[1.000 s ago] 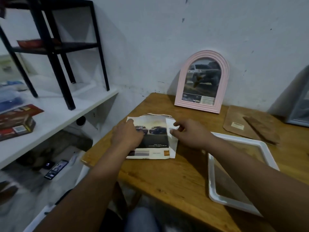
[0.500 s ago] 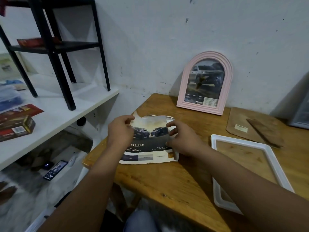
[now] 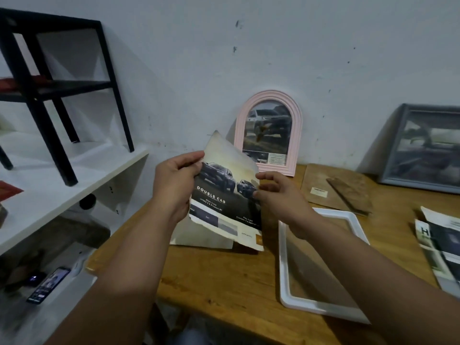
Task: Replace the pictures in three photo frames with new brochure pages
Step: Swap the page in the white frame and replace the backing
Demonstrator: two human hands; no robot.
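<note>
pink arched frame (image 3: 268, 131) leaning at tabletop (image 3: 224, 282) back edge, white frame (image 3: 321, 305) lying flat right | left hand (image 3: 174, 185) fingers gripping brochure page (image 3: 225, 195) left edge above tabletop | right hand (image 3: 278, 197) fingers pinching its right edge

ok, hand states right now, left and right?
Left hand: grips the torn, printed car brochure page by its left edge.
Right hand: pinches the page's right edge.
</note>
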